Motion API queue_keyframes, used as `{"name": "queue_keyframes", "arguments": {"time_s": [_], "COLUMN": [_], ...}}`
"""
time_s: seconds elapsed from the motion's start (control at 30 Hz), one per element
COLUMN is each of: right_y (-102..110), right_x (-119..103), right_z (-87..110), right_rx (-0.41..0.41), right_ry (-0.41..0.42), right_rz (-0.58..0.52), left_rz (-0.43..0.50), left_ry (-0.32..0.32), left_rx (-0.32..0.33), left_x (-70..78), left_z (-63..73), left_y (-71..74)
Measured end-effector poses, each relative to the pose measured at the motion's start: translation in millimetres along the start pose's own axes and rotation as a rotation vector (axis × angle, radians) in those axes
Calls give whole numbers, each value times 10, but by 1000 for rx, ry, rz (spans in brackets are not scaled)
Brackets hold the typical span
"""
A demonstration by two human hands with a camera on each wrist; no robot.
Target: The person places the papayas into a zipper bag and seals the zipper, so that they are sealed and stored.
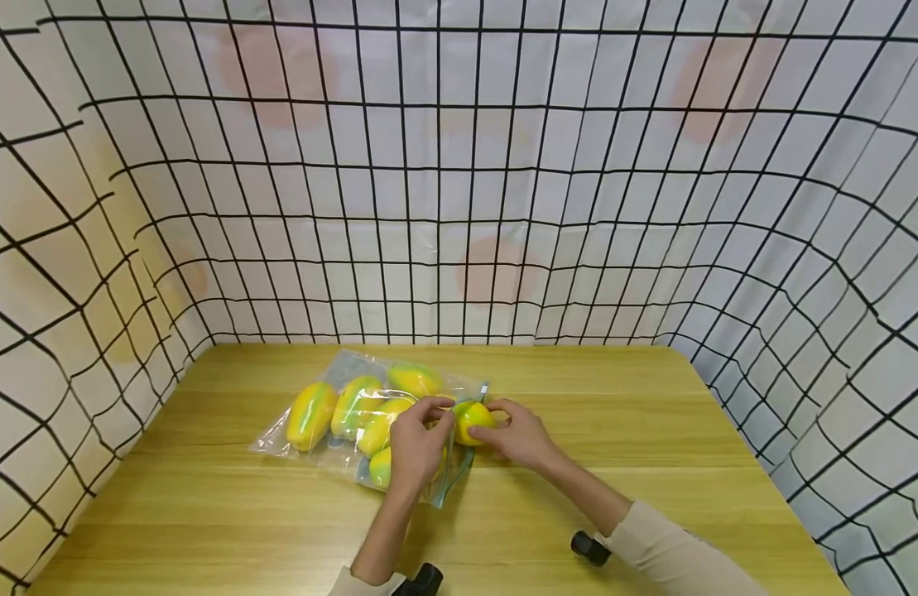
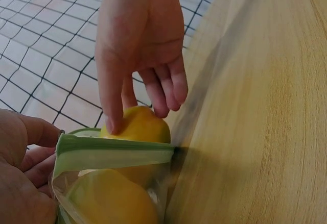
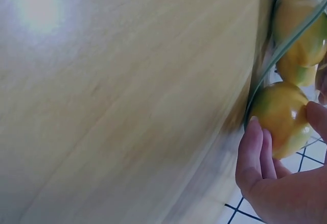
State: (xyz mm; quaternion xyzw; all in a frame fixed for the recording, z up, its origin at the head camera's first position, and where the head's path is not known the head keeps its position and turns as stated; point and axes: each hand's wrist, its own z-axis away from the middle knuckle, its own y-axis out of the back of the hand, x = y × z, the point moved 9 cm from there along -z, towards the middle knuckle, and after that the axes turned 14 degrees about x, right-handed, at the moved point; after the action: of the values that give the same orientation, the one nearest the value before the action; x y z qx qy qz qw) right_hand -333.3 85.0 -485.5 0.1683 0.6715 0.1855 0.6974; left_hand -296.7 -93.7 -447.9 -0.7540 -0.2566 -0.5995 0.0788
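Observation:
A clear zip bag (image 1: 362, 362) with a green closure strip (image 2: 115, 150) lies on its side, several yellow-green mangoes (image 1: 312, 414) inside. My left hand (image 1: 420, 443) is at the bag's mouth and pinches its rim between thumb and fingers. Opposite it, my right hand (image 1: 520, 434) holds one mango (image 3: 281, 114) between thumb and fingers. That mango sits right at the open mouth, partly behind the green strip in the left wrist view. Other mangoes are partly hidden under the left hand and the shiny plastic.
The bag rests on a wooden table (image 1: 615, 430), left of its middle. White walls with a black grid (image 1: 473, 190) enclose the table at the back and both sides. Black wrist devices (image 1: 589, 548) sit at the sleeve cuffs.

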Motion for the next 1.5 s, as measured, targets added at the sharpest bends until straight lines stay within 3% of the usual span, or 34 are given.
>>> {"name": "queue_keyframes", "arguments": {"time_s": [0.23,0.63,1.5], "right_y": [-70,-107,-176], "right_x": [-3,12,-2], "right_z": [-42,-70,-101], "right_rx": [16,29,25], "right_ry": [1,-94,-207], "right_rz": [-47,-217,-397], "left_rz": [-1,1,-10], "left_ry": [-11,-19,-22], "left_rx": [0,1,21], "left_x": [4,13,23], "left_z": [-8,-6,-6], "left_y": [8,-9,11]}}
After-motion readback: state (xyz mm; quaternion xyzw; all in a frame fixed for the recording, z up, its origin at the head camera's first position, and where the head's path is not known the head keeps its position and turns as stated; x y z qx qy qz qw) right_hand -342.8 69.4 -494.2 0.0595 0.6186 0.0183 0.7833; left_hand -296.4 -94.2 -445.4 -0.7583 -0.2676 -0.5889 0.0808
